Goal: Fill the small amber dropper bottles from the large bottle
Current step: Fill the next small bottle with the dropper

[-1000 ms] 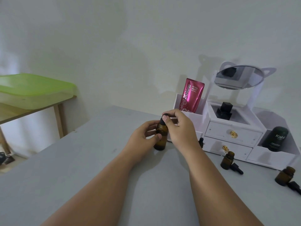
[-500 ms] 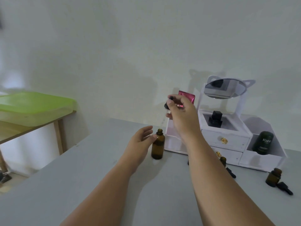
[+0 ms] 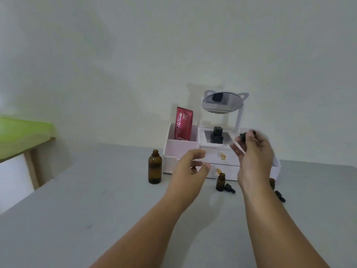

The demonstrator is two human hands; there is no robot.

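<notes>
Pinched in my right hand (image 3: 253,151) is a black dropper cap (image 3: 243,136), raised; my left hand (image 3: 190,169) hangs open and empty. Just below, 1 small amber bottle (image 3: 220,182) stands uncapped between my wrists. Left of my left hand stands the large bottle (image 3: 155,167), open, before the white organizer (image 3: 179,149).

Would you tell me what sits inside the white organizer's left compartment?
A magenta pouch stands upright inside the white organizer, leaning toward the back. Its lower end is covered by the compartment wall.
</notes>
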